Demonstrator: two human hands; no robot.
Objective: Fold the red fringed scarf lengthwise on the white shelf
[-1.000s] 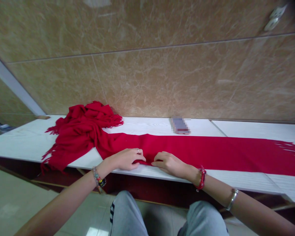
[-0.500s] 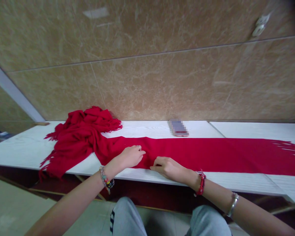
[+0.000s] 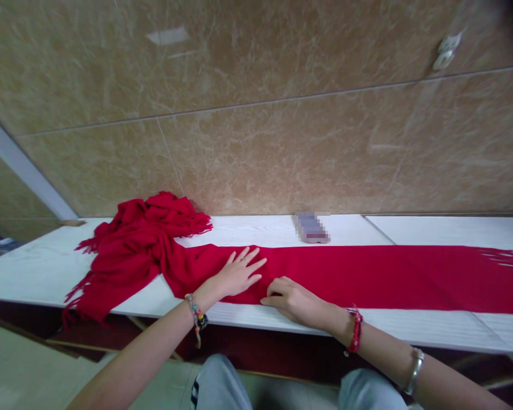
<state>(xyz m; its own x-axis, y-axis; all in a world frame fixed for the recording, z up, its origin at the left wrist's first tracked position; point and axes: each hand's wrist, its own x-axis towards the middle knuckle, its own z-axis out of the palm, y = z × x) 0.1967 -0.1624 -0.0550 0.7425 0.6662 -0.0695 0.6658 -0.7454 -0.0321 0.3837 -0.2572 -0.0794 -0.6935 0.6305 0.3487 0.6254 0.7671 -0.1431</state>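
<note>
While the left hand (image 3: 236,278) splays on the red scarf (image 3: 389,276), the right hand (image 3: 294,298) curls, grip unclear.

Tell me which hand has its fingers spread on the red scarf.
The left hand, fanned out over the red scarf; the right hand is curled at its near edge.

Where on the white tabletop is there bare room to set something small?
Bare white tabletop shows left of the bunched red cloth, between that cloth and the phone, and right of the phone, between the wall and the flat red cloth. The middle front is crowded: left hand over the flat cloth, right hand at its front edge.
</note>
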